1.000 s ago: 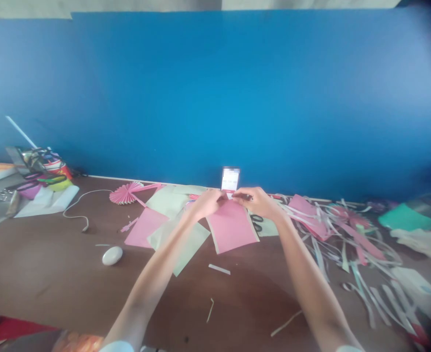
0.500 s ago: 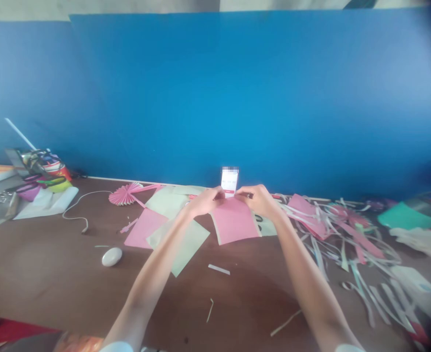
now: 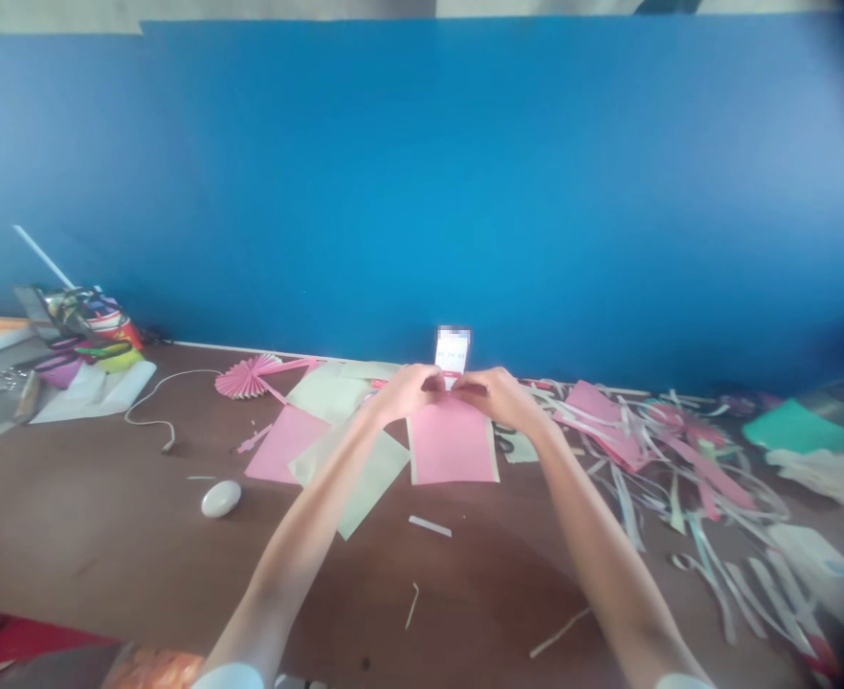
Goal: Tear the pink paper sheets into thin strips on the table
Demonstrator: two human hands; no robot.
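A pink sheet with pale edges [image 3: 453, 445] lies in the middle of the brown table, its far edge between my hands. My left hand [image 3: 413, 390] pinches the far left part of this sheet. At its far right part my right hand [image 3: 492, 392] has its fingers closed on the paper. The two sets of fingertips are close together. Just beyond them a phone [image 3: 452, 354] with a lit screen stands against the blue board. Pale green sheets [image 3: 354, 483] and another pink sheet [image 3: 285, 445] lie left of the held sheet.
A white mouse [image 3: 221, 499], a cable [image 3: 170, 375] and a pink paper fan [image 3: 246, 376] lie to the left. Paper strips [image 3: 630, 507] are heaped at the right, near a green sheet [image 3: 799, 427]. Small paper scraps lie in front. A blue board [image 3: 422, 191] rises behind the table.
The pink sheet has turned slightly and shifted left, so its near edge now lies straighter. My right hand has moved a little left, closer to my left hand.
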